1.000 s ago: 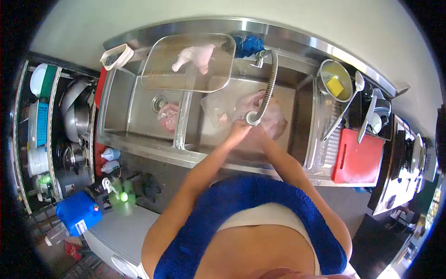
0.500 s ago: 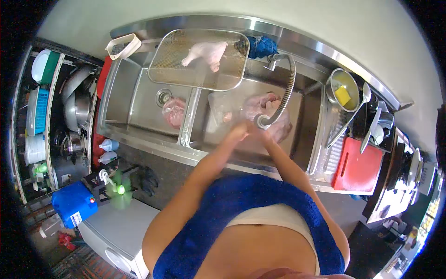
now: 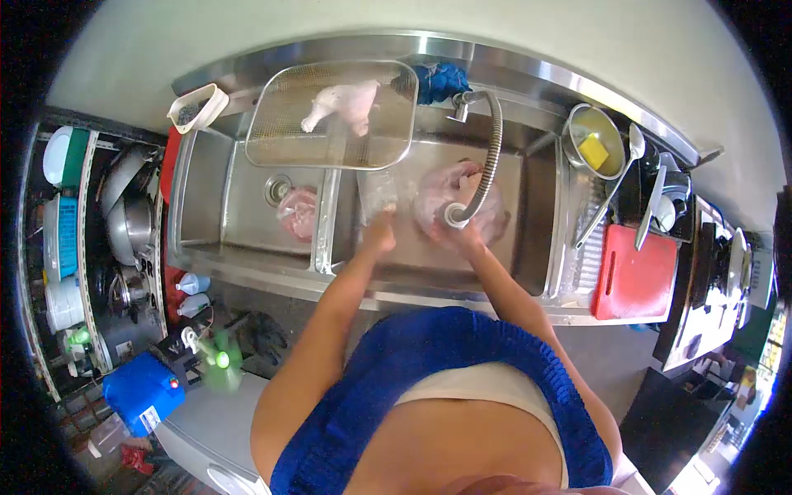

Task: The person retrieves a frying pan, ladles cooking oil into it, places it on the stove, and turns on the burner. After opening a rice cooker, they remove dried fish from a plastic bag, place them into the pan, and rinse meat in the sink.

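In the right basin of the sink, a large pink piece of raw meat lies under the flexible faucet. My right hand is at its near edge, below the spout; the spout and blur hide its fingers. Further left, my left hand reaches down with its fingers drawn together. Its fingertips are beside a clear plastic bag, where a small pale bit shows; what they hold is too blurred to make out. A raw chicken leg quarter lies in the wire mesh basket spanning both basins.
Another raw meat piece sits near the left basin's drain. To the right are a steel bowl with a yellow sponge, a long ladle and a red cutting board. A small green fan spins at lower left.
My hands were close together under the spout. Now my left hand has moved left to the plastic bag, while my right stays by the large meat. The camera view has shifted slightly.
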### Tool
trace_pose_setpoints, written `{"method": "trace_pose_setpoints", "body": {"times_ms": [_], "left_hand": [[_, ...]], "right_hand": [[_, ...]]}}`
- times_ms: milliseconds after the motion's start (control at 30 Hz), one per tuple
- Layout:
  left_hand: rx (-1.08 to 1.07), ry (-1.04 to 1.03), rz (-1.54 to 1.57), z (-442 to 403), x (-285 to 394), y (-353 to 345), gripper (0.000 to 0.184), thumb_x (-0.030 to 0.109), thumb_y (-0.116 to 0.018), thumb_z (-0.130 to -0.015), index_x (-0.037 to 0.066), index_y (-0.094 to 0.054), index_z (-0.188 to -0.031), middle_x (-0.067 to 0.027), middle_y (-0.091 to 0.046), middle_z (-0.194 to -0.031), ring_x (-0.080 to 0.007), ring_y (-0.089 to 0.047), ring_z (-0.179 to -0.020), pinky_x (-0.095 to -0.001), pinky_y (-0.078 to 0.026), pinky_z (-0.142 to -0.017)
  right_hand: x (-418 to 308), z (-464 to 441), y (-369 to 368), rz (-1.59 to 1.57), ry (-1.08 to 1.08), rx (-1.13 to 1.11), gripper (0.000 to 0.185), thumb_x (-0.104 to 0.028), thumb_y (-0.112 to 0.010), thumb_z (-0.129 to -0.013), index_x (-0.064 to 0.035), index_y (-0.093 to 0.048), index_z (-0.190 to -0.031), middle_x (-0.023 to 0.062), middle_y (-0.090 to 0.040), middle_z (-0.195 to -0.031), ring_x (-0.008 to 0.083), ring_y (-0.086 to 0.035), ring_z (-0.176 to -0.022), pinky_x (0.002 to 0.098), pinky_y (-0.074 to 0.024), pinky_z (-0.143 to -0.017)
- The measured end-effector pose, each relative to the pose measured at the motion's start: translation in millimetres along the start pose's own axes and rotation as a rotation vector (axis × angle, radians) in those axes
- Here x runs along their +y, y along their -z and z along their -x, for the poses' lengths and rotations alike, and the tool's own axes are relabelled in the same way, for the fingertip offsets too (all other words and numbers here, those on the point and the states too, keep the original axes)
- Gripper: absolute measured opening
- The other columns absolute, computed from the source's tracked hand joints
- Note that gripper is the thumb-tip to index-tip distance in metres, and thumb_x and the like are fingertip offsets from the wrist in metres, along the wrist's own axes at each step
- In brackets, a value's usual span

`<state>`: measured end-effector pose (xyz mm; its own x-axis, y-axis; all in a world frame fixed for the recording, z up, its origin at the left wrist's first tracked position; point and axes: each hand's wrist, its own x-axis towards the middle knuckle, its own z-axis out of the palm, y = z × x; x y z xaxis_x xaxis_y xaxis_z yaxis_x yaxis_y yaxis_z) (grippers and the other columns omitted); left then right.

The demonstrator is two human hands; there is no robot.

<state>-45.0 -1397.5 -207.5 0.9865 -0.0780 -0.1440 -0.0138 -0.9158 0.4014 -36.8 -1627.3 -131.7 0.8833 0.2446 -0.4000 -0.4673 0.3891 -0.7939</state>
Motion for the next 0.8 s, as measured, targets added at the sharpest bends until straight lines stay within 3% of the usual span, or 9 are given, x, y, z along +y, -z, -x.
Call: {"method": "trace_pose_setpoints", "body": {"times_ms": [67, 167, 333, 400, 433, 500, 567, 600, 800], "left_hand": [[-0.617, 0.169, -0.278, 6.7, 13.4, 32.0, 0.045, 0.021, -0.054, -0.078, 0.006, -0.059, -0.12, -0.0182, -0.058, -0.124, -0.0366, -0.051, -0.12, -0.0529, -0.034, -0.105], [-0.864, 0.063, -0.314, 7.0, 27.7, 42.2, 0.043, 0.023, -0.056, -0.076, 0.006, -0.063, -0.115, -0.0188, -0.059, -0.122, -0.0375, -0.054, -0.117, -0.0575, -0.033, -0.103], [-0.744, 0.066, -0.152, -6.2, 22.4, 8.2, 0.034, 0.024, -0.054, -0.078, 0.005, -0.067, -0.104, -0.0189, -0.062, -0.117, -0.0348, -0.058, -0.111, -0.0485, -0.042, -0.098], [-0.513, 0.027, 0.063, -30.3, 39.6, 15.0, 0.032, 0.026, -0.052, -0.084, 0.003, -0.066, -0.1, -0.0186, -0.066, -0.104, -0.0338, -0.063, -0.098, -0.0435, -0.048, -0.087], [-0.388, 0.016, 0.193, -49.6, 48.0, 16.3, 0.033, 0.03, -0.051, -0.088, 0.002, -0.065, -0.096, -0.0183, -0.068, -0.093, -0.0339, -0.066, -0.087, -0.0421, -0.051, -0.08], [-0.109, -0.121, 0.655, -86.0, 64.5, 20.1, 0.029, 0.03, -0.052, -0.092, 0.004, -0.065, -0.096, -0.0108, -0.069, -0.089, -0.0237, -0.067, -0.081, -0.0385, -0.052, -0.078], [-0.106, 0.086, 1.115, -128.7, 99.5, 31.6, 0.026, 0.029, -0.054, -0.094, 0.008, -0.061, -0.108, -0.0059, -0.067, -0.095, -0.0159, -0.064, -0.083, -0.0355, -0.051, -0.074], [-0.097, 0.131, 1.246, -138.2, 125.1, 57.2, 0.031, 0.028, -0.055, -0.094, 0.009, -0.055, -0.117, -0.0083, -0.064, -0.102, -0.0205, -0.063, -0.088, -0.0367, -0.051, -0.074], [-0.169, 0.229, 1.77, -216.2, 165.7, 57.3, 0.041, 0.026, -0.056, -0.093, 0.011, -0.039, -0.128, -0.0108, -0.047, -0.123, -0.0262, -0.054, -0.104, -0.0439, -0.048, -0.079]], "right_hand": [[-2.6, -3.3, -2.5, -0.21, -0.129, 0.027, 0.021, -0.012, -0.059, -0.09, 0.0037, -0.061, -0.103, 0.0186, -0.068, -0.085, 0.027, -0.068, -0.068, 0.0361, -0.0583, -0.057], [0.3, -5.3, 2.2, -0.457, -0.326, -0.005, 0.024, -0.014, -0.059, -0.09, 0.0043, -0.061, -0.106, 0.0192, -0.067, -0.089, 0.028, -0.069, -0.073, 0.0368, -0.0588, -0.062], [5.1, -8.8, 5.7, -0.699, -0.414, -0.11, 0.026, -0.015, -0.061, -0.09, 0.0041, -0.061, -0.108, 0.0188, -0.067, -0.094, 0.0268, -0.069, -0.079, 0.0368, -0.0584, -0.068], [-9.3, 5.9, -6.7, 0.349, 0.245, -0.12, 0.025, -0.014, -0.063, -0.088, 0.004, -0.062, -0.106, 0.0175, -0.068, -0.093, 0.0245, -0.068, -0.076, 0.0359, -0.058, -0.068], [-12.3, 9.8, -6.7, 0.345, 0.246, -0.109, 0.025, -0.014, -0.063, -0.088, 0.004, -0.062, -0.106, 0.0175, -0.068, -0.093, 0.0245, -0.068, -0.076, 0.0359, -0.058, -0.068], [-18.0, 13.4, -3.8, 0.256, 0.017, -0.049, 0.029, -0.008, -0.067, -0.08, -0.0053, -0.06, -0.107, 0.0024, -0.063, -0.091, 0.0124, -0.061, -0.085, 0.0296, -0.0512, -0.074], [-35.4, 26.1, -10.2, 0.338, -0.006, 0.071, 0.016, -0.012, -0.064, -0.084, -0.0013, -0.065, -0.095, 0.0069, -0.066, -0.083, 0.0146, -0.063, -0.077, 0.0285, -0.0515, -0.067], [-41.9, 32.1, -11.5, 0.422, -0.039, 0.18, 0.022, -0.017, -0.061, -0.088, 0.0027, -0.07, -0.083, 0.0113, -0.068, -0.075, 0.0168, -0.065, -0.069, 0.0275, -0.0517, -0.06], [-12.6, 53.0, 25.8, 0.547, 0.014, 0.224, 0.035, -0.028, -0.055, -0.089, 0.0035, -0.071, -0.086, 0.0075, -0.069, -0.072, 0.0153, -0.063, -0.062, 0.0295, -0.0509, -0.059]]}}
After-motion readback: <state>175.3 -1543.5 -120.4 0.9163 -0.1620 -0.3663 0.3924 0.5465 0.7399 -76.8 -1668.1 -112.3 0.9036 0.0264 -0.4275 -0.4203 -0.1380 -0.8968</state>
